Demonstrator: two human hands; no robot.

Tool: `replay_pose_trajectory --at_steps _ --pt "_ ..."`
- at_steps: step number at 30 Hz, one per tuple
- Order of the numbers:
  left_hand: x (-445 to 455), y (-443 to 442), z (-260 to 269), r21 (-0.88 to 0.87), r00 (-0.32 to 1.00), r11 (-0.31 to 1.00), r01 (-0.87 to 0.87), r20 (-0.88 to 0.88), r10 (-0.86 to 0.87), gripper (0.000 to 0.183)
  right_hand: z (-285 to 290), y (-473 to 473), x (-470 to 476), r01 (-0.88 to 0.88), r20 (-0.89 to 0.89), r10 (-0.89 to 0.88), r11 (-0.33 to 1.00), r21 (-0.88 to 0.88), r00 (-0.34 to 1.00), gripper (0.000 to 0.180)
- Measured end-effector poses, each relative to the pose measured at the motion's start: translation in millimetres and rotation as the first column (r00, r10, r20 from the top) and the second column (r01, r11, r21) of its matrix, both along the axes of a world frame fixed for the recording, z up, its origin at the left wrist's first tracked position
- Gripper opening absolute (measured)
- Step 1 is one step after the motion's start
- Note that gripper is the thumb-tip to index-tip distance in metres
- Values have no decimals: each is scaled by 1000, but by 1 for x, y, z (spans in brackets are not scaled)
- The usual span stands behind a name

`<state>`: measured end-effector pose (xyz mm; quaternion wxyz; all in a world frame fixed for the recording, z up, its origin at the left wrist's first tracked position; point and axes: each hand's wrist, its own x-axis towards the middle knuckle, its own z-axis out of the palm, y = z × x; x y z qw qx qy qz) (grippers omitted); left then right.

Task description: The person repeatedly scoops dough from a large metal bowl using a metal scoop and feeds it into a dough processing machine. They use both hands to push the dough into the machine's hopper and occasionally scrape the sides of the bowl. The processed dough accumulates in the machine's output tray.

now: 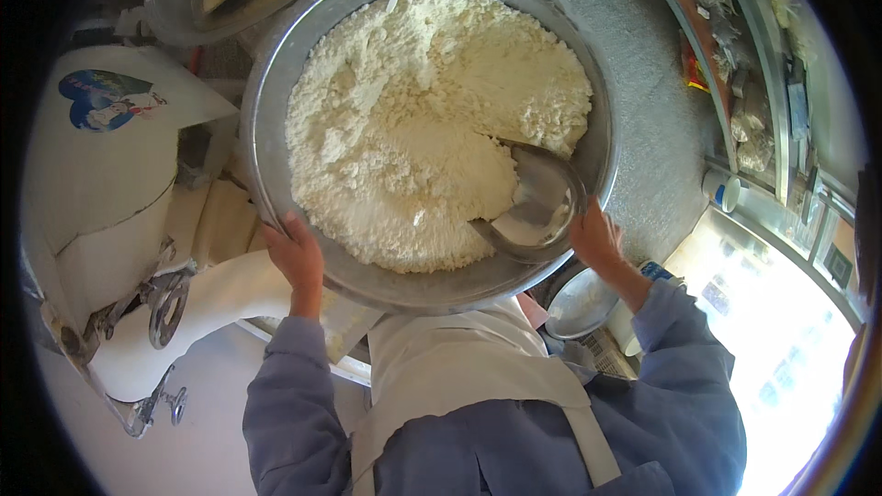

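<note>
A wide metal basin in front of me holds a large heap of white flour. My left hand grips the basin's rim at the lower left, thumb over the edge. In my right hand is a metal scoop, held at its near right end. The scoop lies tilted inside the basin at the lower right, its mouth turned toward the flour and one edge sunk into it. A little flour coats the inside of the scoop.
Left of the basin stands a white machine with metal handwheels. A second metal basin is at the upper left. Beside my right forearm sits a smaller metal bowl. Shelves with packets line the right side, above a bright doorway.
</note>
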<state>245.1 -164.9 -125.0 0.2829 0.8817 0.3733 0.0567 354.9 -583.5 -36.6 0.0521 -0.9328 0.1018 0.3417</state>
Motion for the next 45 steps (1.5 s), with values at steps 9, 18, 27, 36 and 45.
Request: replay_pose_trajectory --at_steps 9,18,27,36,45 --pt "-3 -4 0 91 999 995 50 -21 -48 58 -32 31 -4 63 -29 -62 996 58 998 37" --pt "-1 -7 2 70 999 997 41 7 -42 61 -57 46 4 95 -25 -92 982 165 995 43" --pt "-3 -5 -1 68 999 998 -3 -33 5 62 -19 12 -25 273 -83 -263 870 409 961 43" --pt "-8 4 -5 73 1000 997 22 18 -24 75 30 -18 -51 392 -184 -383 588 707 905 37" --pt "-84 -7 45 -7 927 957 290 249 -279 72 164 37 -48 320 -196 -329 382 867 924 28"
